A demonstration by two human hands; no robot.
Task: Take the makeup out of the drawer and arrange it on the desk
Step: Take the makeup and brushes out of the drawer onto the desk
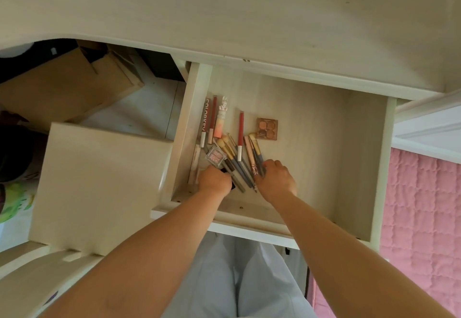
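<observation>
Both bare forearms reach from 6 o'clock into the open drawer (pixel 361 167). The left hand (pixel 215 180) curls round a small dark item among the makeup; the right hand (pixel 275 180) has bent fingers on the handles of the brushes (pixel 239 165). Just beyond lie a pink compact (pixel 216 156), red pencils (pixel 240 135) and a brown eyeshadow palette (pixel 267 128) at 1 o'clock. Farthest off, at 12 o'clock, the pale worktop (pixel 249 5) spans the view.
</observation>
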